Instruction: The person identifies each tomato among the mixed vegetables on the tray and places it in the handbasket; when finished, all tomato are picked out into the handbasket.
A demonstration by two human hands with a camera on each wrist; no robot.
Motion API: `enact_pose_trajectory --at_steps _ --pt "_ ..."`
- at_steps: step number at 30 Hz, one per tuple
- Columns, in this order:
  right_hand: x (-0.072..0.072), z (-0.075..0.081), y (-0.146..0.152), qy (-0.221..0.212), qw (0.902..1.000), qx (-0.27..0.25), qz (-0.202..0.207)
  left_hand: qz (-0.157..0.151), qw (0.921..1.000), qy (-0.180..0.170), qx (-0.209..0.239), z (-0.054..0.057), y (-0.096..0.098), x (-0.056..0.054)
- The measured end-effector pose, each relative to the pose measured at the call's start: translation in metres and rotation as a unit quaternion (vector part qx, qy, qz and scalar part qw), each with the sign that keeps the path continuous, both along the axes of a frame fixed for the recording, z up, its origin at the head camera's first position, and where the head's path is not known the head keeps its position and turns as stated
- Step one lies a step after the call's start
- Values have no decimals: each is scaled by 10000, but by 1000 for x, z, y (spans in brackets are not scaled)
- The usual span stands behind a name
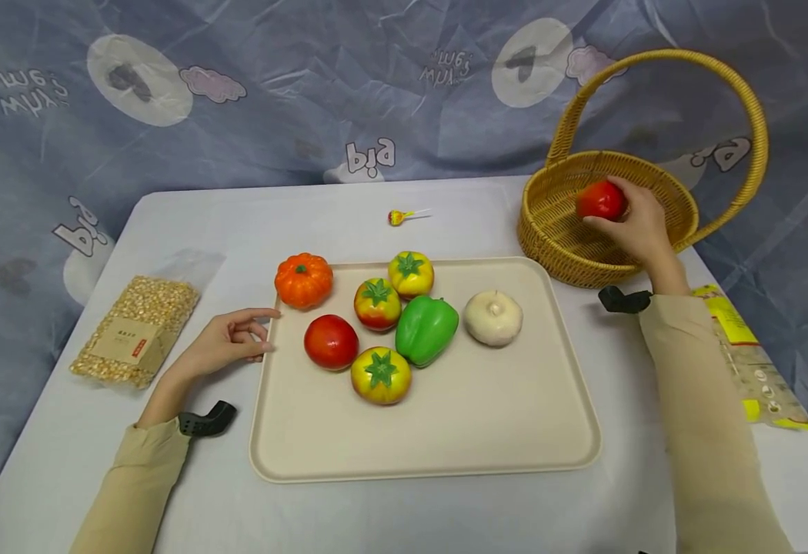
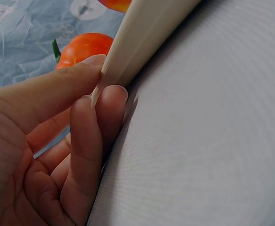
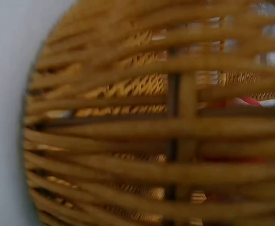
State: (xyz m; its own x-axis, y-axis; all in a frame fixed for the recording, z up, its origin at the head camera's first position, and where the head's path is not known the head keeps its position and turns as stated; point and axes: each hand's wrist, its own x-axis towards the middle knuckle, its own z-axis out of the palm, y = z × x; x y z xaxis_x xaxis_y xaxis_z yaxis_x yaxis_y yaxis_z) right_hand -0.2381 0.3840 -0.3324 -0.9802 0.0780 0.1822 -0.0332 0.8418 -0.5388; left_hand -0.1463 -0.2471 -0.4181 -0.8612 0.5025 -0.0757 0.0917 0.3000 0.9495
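Note:
My right hand (image 1: 642, 223) grips a glossy red round fruit (image 1: 599, 201) within the wicker basket (image 1: 570, 265); the basket's woven wall (image 3: 114, 127) fills the right wrist view and hides the hand there. My left hand (image 1: 227, 338) pinches the left rim of the beige tray (image 1: 487, 423), thumb above and fingers beneath in the left wrist view. On the tray lie an orange pumpkin (image 1: 303, 281), a red fruit (image 1: 331, 342), a green bell pepper (image 1: 426, 331), a white garlic bulb (image 1: 493, 318) and three yellowish fruits with green leaf tops (image 1: 381, 375).
A bag of corn kernels (image 1: 137, 327) lies to the left of the tray. Behind the tray is a lollipop (image 1: 397, 218). Beside my right sleeve lies a yellow and clear package (image 1: 753, 362). The basket's tall handle (image 1: 757, 131) arches up at the right.

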Motion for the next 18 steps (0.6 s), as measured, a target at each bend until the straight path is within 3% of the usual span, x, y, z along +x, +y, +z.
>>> enact_pose_trajectory --at_steps 11,18 --pt "-17 -6 22 -347 9988 250 242 53 10000 -45 -40 0 -1 -1" --pt "-24 -12 27 -863 9922 730 532 84 9999 -51 -54 -1 -1 -1"
